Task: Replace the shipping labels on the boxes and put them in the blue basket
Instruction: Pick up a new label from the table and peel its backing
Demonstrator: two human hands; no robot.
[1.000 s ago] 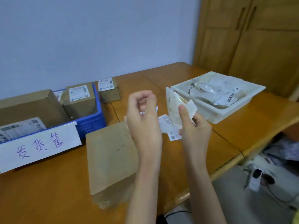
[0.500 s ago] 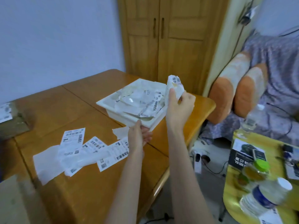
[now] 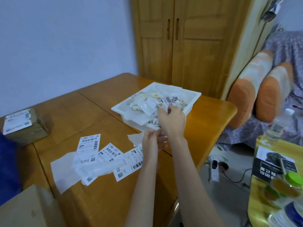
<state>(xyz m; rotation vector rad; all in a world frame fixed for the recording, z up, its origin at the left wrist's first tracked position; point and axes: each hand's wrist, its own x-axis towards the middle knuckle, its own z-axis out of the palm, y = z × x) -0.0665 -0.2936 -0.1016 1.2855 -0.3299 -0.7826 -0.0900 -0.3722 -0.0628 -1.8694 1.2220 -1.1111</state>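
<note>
Right hand (image 3: 172,119) over the white tray (image 3: 122,110), fingers curled down, grip contents unclear; left hand (image 3: 151,141) loosely curled just before the tray, holding nothing clear; fresh labels (image 3: 101,158) left of the tray on the bench (image 3: 209,115), probably light, floppy, best pinched at a corner.

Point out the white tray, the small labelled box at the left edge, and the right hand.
white tray (image 3: 122,110): head view, on its bare near-left rim.
small labelled box (image 3: 29,133): head view, on its brown front side below the label.
right hand (image 3: 173,120): head view, on the back of the hand, over the tray.
</note>
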